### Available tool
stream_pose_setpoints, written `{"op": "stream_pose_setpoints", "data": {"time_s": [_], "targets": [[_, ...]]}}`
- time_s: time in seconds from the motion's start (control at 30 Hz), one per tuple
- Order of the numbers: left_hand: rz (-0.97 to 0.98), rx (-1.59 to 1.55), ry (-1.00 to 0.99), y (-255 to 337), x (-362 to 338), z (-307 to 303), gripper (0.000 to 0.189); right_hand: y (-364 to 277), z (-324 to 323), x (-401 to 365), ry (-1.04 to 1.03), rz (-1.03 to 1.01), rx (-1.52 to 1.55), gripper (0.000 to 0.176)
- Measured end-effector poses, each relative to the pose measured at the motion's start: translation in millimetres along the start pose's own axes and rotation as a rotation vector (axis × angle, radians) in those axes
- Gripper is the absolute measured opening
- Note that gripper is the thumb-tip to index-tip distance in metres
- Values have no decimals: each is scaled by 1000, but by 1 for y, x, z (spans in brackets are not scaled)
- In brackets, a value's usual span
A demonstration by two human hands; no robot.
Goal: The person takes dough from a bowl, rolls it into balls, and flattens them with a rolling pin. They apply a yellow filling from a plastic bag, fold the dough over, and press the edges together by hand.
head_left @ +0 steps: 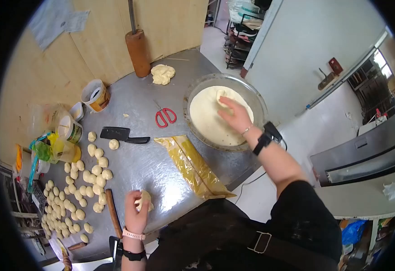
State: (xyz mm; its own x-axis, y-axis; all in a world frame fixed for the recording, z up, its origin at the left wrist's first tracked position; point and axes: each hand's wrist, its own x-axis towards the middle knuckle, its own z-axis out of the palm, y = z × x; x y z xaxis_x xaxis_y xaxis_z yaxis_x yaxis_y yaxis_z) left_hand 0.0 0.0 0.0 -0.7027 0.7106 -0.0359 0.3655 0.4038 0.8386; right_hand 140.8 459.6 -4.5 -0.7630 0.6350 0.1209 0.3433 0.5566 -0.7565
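My left hand is at the front of the metal table with its fingers curled round a pale piece of dough. My right hand reaches into a wide metal bowl filled with a cream-coloured, fine-grained material. Its fingertips touch a small dough piece lying on that surface, while the thumb stands apart from it. Beside the bowl lies a yellowish clear plastic bag, between my two hands. Red-handled scissors rest left of the bowl.
Many dough balls cover the table's left side, near a black cleaver and a thin wooden rolling pin. Tubs line the wall. A large wooden roller stands behind, beside a dough lump.
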Motion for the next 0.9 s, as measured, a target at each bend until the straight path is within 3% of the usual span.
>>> {"op": "stream_pose_setpoints", "data": {"time_s": [0.07,0.17,0.2,0.3,0.4,0.5,0.53,0.63,0.67,0.77,0.87,0.9], "targets": [[-49,22,52,-27,-26,-3,25,34,1,20,-414,70,-169,33],[-363,5,121,-19,-39,7,21,85,-15,71,-12,176,14,36],[-405,20,143,-25,-51,6,20,86,-13,81,-271,248,-367,38],[-492,-4,192,-39,-65,5,15,114,30,59,-551,87,-543,42],[-545,-119,207,-36,-76,7,12,89,34,48,-743,138,-353,58],[-590,-188,199,-36,-85,7,10,78,14,67,-756,281,-74,59],[-586,-182,189,-37,-86,7,10,75,9,71,-551,238,-88,64],[-590,-166,140,-37,-81,7,11,32,13,62,-574,171,-66,63],[-606,-158,109,-35,-78,6,11,29,17,69,-644,433,110,68],[-587,-88,117,-41,-68,5,15,98,52,86,-262,384,-145,75],[-476,142,169,-52,-56,4,24,59,72,48,-417,265,-292,83],[-423,242,183,-59,-52,3,26,51,69,41,-521,335,-160,86]]}}
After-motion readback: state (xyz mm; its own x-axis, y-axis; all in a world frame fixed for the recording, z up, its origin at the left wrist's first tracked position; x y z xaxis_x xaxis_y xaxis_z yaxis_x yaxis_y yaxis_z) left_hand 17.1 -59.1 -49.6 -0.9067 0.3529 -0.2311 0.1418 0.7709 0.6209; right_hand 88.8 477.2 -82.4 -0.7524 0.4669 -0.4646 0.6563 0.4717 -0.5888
